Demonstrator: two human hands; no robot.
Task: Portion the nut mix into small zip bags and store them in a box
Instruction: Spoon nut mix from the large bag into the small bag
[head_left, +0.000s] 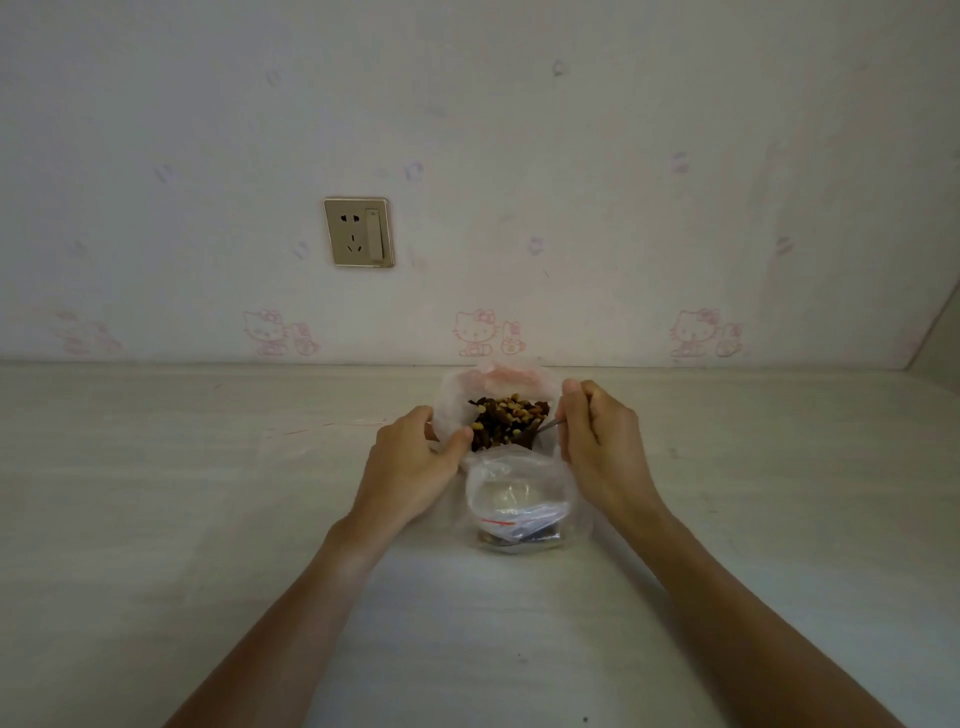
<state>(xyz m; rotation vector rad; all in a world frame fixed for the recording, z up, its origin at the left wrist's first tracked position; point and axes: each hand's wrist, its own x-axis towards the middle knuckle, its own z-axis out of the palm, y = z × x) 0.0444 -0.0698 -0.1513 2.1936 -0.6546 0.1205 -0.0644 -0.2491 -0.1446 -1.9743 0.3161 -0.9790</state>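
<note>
Left hand (415, 457) gripping nut-mix bag (452, 405), right hand (597, 436) pinching spoon (548, 427) inside

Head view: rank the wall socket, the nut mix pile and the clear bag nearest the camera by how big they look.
1. Clear bag, largest, though it lies nearest the camera.
2. Nut mix.
3. Wall socket, close to the nut mix in apparent size and farther off, so that order is unsure.

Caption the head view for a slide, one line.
Left hand holds the nut bag open; right hand dips a spoon into the nuts.
</note>
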